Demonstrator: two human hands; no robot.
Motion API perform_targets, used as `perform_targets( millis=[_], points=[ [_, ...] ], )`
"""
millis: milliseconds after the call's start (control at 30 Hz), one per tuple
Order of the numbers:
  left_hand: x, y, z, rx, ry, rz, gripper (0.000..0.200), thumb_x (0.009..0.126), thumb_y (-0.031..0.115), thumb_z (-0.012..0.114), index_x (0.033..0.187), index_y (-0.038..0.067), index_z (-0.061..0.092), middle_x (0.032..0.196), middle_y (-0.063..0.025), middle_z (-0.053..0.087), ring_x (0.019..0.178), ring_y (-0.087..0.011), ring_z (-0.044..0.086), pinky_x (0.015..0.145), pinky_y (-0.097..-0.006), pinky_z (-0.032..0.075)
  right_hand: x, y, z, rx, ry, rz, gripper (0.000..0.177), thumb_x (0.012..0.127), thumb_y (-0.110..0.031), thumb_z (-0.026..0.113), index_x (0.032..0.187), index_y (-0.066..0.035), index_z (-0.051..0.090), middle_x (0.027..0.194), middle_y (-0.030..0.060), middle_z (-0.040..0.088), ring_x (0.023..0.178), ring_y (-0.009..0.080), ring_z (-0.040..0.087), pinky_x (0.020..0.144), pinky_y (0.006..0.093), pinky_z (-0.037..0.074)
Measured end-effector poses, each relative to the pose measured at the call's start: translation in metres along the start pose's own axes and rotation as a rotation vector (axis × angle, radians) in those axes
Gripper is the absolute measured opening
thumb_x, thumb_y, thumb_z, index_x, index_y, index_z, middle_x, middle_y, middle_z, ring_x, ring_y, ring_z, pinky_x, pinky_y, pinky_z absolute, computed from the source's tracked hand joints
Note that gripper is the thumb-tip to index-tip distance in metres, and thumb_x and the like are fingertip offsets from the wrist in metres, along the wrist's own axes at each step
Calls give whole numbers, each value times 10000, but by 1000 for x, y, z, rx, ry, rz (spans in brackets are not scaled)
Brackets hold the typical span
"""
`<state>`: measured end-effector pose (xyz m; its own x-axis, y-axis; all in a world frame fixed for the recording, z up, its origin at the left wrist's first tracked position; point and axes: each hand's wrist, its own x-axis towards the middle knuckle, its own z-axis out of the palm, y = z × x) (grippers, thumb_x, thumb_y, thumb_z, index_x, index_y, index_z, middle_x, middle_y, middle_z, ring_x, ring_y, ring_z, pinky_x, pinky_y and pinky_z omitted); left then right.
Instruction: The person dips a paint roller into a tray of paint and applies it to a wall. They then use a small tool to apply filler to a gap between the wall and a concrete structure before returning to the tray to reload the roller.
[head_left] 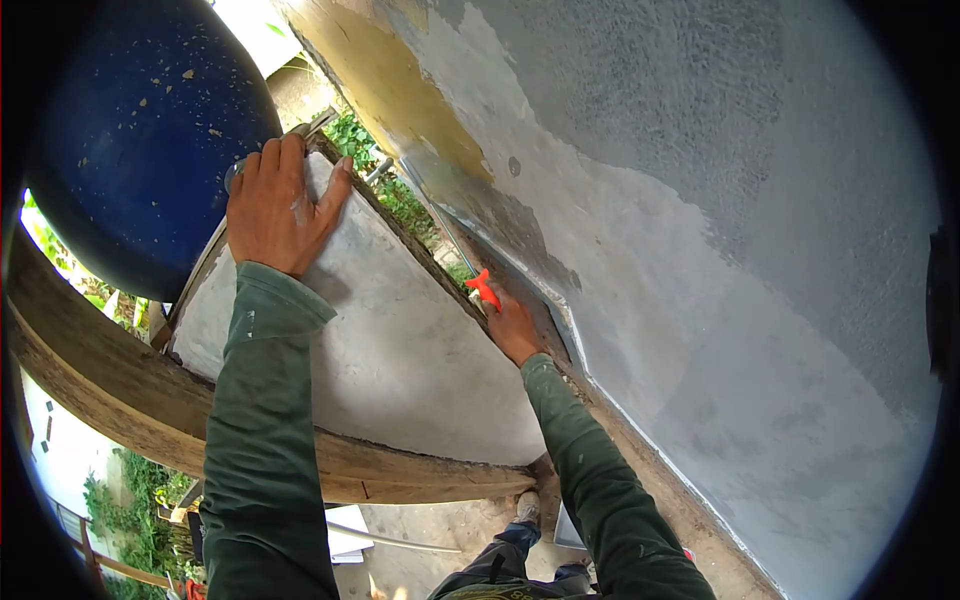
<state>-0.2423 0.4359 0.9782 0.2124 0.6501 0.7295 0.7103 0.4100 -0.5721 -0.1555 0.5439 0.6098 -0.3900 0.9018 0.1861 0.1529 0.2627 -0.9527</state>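
Note:
My left hand (pixel 278 205) lies over the far corner of a whitish-grey board (pixel 400 340). Its fingers curl over the far edge and their tips are hidden; the thumb spreads to the right. Beyond the board's right edge, my right hand (pixel 512 325) is closed around the orange handle (pixel 484 290) of a tool. A long, thin metal shaft (pixel 440 215) runs forward from that handle, in the gap between the board and the plastered wall (pixel 680 300). The exact kind of tool cannot be made out.
A large blue rounded container (pixel 150 140), speckled with splashes, stands at upper left. A wooden beam (pixel 430 470) runs along the board's near side. Green plants (pixel 405 208) show through the gap. Below are my shoe (pixel 528 507) and a pale hose or rod (pixel 400 543) on the ground.

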Motion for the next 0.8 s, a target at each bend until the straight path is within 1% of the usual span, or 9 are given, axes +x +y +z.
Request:
perform_targets(
  millis=[67, 267, 367, 500, 633, 800],
  points=[
    [0, 0, 1, -2, -34, -1, 485, 981, 512, 629, 1082, 39, 610, 958, -114, 609, 905, -329, 626, 794, -461, 516, 19, -2, 15, 1, 2, -2, 432, 1000, -297, 610, 1412, -168, 602, 1215, 243, 696, 1146, 472, 637, 997, 536, 503],
    [0, 1, 1, -17, -7, 2, 468, 971, 488, 654, 1096, 39, 614, 953, -110, 608, 908, -322, 624, 786, -451, 511, 58, -14, 31, -14, -34, 4, 432, 1001, -305, 607, 1409, -162, 603, 1199, 246, 701, 1126, 457, 653, 979, 536, 508],
    [0, -1, 2, -26, -15, 1, 469, 969, 487, 659, 1094, 37, 616, 954, -110, 607, 904, -321, 622, 783, -449, 511, 58, -3, 23, -24, -34, -31, 443, 995, -292, 613, 1416, -155, 598, 1213, 247, 695, 1135, 457, 651, 984, 535, 507],
    [-1, -1, 3, -30, -7, 3, 479, 966, 492, 665, 1095, 33, 619, 950, -112, 607, 899, -322, 619, 782, -449, 509, 26, 8, -1, 25, 4, -67, 454, 985, -264, 627, 1422, -145, 594, 1243, 251, 683, 1153, 463, 643, 994, 530, 507],
    [-2, 0, 4, -16, -20, -8, 498, 966, 503, 667, 1084, 22, 617, 935, -115, 610, 883, -321, 616, 776, -441, 510, 33, 10, 10, 61, -9, -58, 454, 984, -258, 632, 1423, -147, 593, 1255, 254, 679, 1163, 459, 640, 990, 527, 510],
    [1, 0, 2, -10, 33, 26, 494, 971, 501, 665, 1051, 17, 610, 924, -120, 608, 868, -319, 613, 766, -440, 509, 75, 3, 38, 6, -39, -68, 473, 971, -274, 645, 1420, -134, 590, 1211, 267, 691, 1140, 461, 652, 975, 532, 517]
  ],
)
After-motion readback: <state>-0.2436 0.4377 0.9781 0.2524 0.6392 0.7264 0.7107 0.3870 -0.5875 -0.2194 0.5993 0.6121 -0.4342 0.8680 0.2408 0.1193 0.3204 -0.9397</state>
